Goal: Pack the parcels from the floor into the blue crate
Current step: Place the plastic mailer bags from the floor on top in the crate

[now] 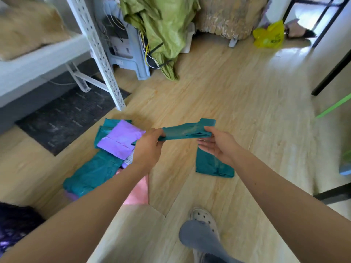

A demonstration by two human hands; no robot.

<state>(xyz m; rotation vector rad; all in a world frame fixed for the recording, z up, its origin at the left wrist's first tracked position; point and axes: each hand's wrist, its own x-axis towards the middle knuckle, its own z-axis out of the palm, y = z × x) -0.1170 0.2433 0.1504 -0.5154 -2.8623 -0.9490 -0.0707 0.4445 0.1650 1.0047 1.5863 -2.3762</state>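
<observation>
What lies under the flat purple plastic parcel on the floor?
Teal plastic parcels show beneath the flat purple plastic parcel, sticking out at its far and near edges. Its near corner is covered by the left hand.

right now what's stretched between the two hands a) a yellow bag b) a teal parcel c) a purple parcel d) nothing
b: the left hand grips one end of the teal parcel and the right hand pinches the other end between thumb and fingers.
</observation>
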